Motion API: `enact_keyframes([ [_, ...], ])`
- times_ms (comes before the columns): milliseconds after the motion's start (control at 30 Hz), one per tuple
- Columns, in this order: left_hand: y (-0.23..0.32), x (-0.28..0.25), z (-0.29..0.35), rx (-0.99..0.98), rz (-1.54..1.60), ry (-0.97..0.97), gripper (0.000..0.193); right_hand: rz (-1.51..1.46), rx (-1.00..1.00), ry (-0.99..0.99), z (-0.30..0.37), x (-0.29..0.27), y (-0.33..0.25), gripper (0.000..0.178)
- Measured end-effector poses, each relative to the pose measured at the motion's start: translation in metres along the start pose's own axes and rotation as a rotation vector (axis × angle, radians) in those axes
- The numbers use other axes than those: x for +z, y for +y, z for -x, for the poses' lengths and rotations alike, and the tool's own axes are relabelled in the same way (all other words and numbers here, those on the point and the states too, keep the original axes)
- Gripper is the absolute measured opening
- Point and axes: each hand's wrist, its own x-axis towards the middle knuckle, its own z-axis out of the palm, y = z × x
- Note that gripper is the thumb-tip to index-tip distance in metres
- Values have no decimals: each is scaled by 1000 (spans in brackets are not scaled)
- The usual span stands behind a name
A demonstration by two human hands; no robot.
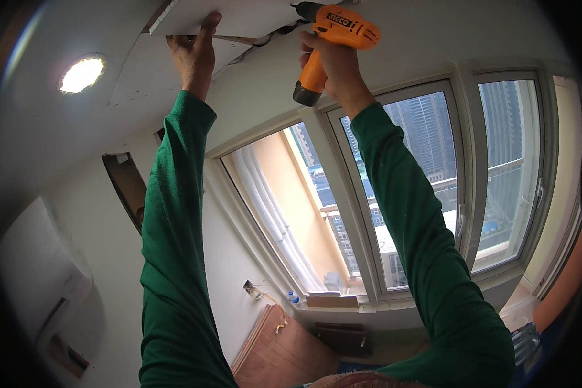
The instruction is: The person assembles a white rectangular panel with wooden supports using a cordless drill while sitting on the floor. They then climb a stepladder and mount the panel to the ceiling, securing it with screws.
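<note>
Overhead, my right hand (339, 68) is wrapped round the grip of an orange cordless drill (361, 32) with a black chuck and black battery base. The drill points left, its tip close to the ceiling by a ragged dark gap. My left hand (197, 61) reaches up to a cut white ceiling panel (252, 18). Its fingers hook into an opening at the panel's edge while the thumb lies against the face, so the hand grips the board. Part of those fingers is hidden in the opening.
A lit ceiling lamp (83, 74) is at the left. Framed windows (407, 174) and a white curtain (265, 200) stand ahead. Brown boards (284, 352) lean below, near a wall hole with loose wires (255, 291). A plastic-wrapped white unit (39, 265) hangs left.
</note>
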Motion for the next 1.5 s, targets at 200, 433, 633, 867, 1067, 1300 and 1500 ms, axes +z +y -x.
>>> enact_keyframes([
  [200, -9, 22, 1, 12, 82, 137, 66, -7, 11, 1, -9, -3, 7, 33],
  [433, -25, 36, -7, -158, 222, 137, 74, 50, -19, 2, -13, -4, 2, 32],
  [633, -11, 47, 5, -129, 296, 170, 74, 66, -87, -20, -20, -17, 7, 23],
  [867, -42, 34, 12, -113, 159, 139, 78, 127, -21, -27, -17, -22, 25, 28],
  [1067, -30, 41, 19, -48, 91, 169, 64, 174, -3, -31, -25, -24, 44, 28],
  [1300, -16, 57, 21, -157, 286, 291, 72, 135, -32, -37, -30, -23, 46, 28],
  [1500, -9, 76, 11, -460, 298, 502, 88, 154, -36, -46, -35, -18, 46, 28],
])
